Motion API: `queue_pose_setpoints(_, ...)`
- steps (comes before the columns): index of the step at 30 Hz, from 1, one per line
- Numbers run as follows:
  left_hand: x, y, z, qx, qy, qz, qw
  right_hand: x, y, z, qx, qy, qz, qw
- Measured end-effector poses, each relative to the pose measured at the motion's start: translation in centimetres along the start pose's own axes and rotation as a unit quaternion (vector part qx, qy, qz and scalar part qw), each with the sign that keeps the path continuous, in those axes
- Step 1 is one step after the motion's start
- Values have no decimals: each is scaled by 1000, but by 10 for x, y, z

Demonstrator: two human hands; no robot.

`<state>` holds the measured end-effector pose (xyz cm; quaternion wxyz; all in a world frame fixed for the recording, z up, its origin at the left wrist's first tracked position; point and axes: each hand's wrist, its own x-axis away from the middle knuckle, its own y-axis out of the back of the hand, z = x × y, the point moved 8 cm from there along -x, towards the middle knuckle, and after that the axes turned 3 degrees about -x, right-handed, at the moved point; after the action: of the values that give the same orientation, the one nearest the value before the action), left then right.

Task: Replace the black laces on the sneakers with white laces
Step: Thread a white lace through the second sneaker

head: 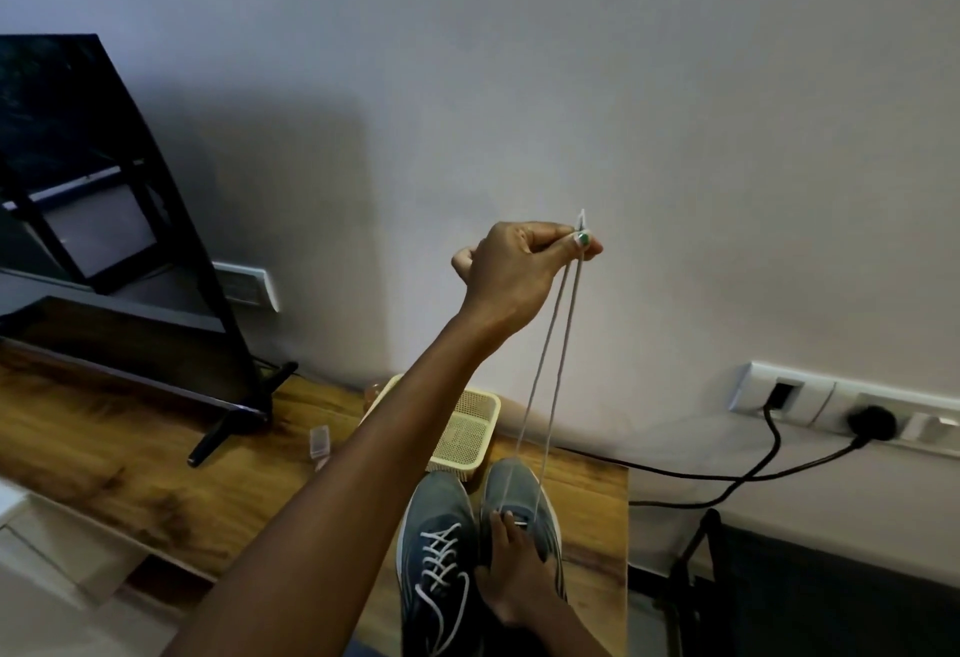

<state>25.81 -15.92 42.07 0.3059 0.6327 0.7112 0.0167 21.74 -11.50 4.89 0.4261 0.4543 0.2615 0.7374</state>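
While the left hand point(511, 261) pinches both white lace point(545, 370) ends at twelve o'clock, the right hand point(514, 568) steadies the right sneaker point(540, 516), fingers resting flat; uneven pull risks mismatched ends.

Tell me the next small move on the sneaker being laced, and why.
Probably lower the left hand and cross one end of the thin white lace into the next eyelet pair. Both ends are pinched together, pulled up taut and level from the right grey sneaker, which the right hand steadies; only its bottom row looks threaded, while the left grey sneaker is already laced white.
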Motion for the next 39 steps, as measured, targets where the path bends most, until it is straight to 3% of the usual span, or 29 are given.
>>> queue_pose_setpoints(6, 2, 3, -5, 10, 4, 4, 1000, 9, 14, 1, -46, 82, -8, 996)
queue_pose_setpoints(10, 0, 4, -8, -6, -10, 20, 1000, 26, 61, -4, -188, 84, -131, 970)
queue_pose_setpoints(15, -1, 2, 3, 33, 0, 67, 997, 62, 140, -16, -335, 75, -334, 878)
queue_pose_setpoints(19, -3, -1, 4, 54, 0, 95, 994, 89, 191, -2, -402, 136, -406, 810)
queue_pose_setpoints(25, -2, -2, 7, 66, 6, 120, 991, 129, 253, 38, -470, 228, -423, 740)
queue_pose_setpoints(31, 1, -1, 10, 124, 20, 123, 984, 154, 296, 83, -522, 296, -383, 703)
queue_pose_setpoints(39, 8, -4, 22, 167, 59, 130, 976, 149, 297, 83, -513, 280, -412, 699)
